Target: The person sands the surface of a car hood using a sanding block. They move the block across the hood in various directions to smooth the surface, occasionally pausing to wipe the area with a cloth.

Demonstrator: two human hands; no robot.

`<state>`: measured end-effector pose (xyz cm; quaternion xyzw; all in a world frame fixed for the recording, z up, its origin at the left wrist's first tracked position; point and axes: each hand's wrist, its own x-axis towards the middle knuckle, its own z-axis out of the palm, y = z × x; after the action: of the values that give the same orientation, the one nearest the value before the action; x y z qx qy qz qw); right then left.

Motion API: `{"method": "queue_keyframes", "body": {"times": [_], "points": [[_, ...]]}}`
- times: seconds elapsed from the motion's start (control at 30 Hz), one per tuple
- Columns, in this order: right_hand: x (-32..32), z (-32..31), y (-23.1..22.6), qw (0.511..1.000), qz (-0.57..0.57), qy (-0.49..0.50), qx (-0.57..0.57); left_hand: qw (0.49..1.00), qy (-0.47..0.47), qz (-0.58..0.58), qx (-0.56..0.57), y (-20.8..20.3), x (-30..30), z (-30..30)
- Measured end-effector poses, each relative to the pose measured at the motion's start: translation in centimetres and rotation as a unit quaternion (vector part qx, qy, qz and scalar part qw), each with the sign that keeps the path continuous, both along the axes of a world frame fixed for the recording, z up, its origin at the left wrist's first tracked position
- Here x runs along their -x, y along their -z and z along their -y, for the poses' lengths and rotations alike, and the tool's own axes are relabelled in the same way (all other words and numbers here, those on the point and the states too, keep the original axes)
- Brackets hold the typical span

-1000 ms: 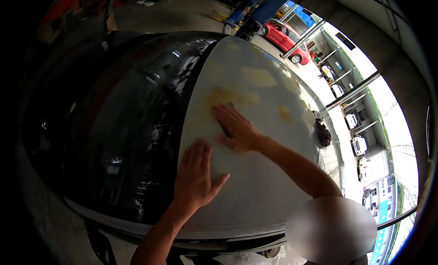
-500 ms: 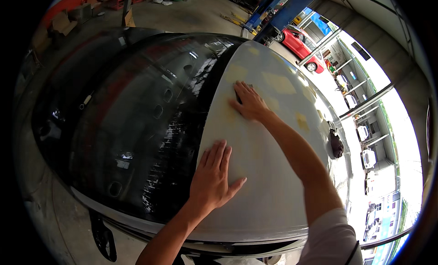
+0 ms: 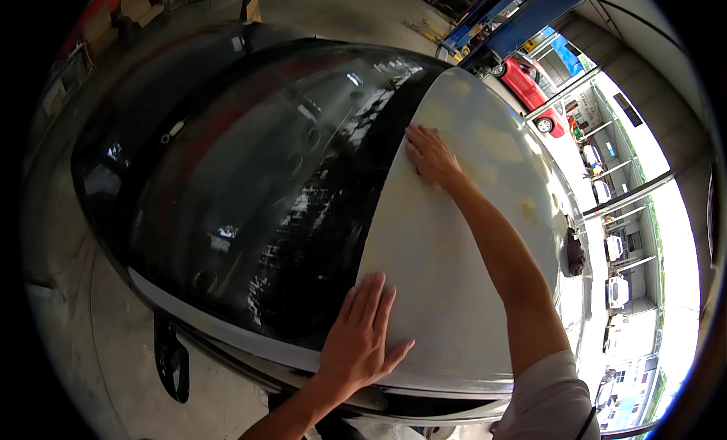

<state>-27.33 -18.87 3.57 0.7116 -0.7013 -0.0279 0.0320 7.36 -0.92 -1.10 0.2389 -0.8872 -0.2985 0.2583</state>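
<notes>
A grey primed car panel (image 3: 432, 266) with pale yellow filler patches (image 3: 496, 145) curves away from me, beside a glossy black windscreen (image 3: 250, 190). My left hand (image 3: 363, 338) lies flat with fingers spread on the panel's near edge and holds nothing. My right hand (image 3: 432, 158) reaches far up the panel near the glass edge. Its fingers press flat on a small dark sanding pad, which is mostly hidden under them.
A dark lump (image 3: 574, 251) sits at the panel's right edge. A black side mirror (image 3: 170, 357) sticks out at the lower left. Beyond the car stand blue lift posts (image 3: 522, 16), a red car (image 3: 526, 80) and cardboard boxes (image 3: 136, 4) on the concrete floor.
My right hand has slid up the panel, from the yellow patches toward the glass edge. My left hand stays flat on the near edge. The view has shifted.
</notes>
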Motion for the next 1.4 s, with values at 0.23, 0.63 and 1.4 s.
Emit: {"method": "queue_keyframes", "body": {"times": [0.23,0.63,1.4], "points": [[-5.7,-4.5,-0.3,0.984,0.083,-0.150,-0.051,0.999,-0.021,0.014,-0.019,0.4,-1.8,0.1],[-10.5,-7.9,-0.3,0.990,-0.012,-0.114,-0.082,0.999,-0.044,0.010,-0.006,0.6,-1.9,0.3],[-11.8,-11.9,0.1,0.999,-0.030,-0.031,-0.027,0.994,0.007,-0.081,0.077,6.0,-8.8,1.8]]}}
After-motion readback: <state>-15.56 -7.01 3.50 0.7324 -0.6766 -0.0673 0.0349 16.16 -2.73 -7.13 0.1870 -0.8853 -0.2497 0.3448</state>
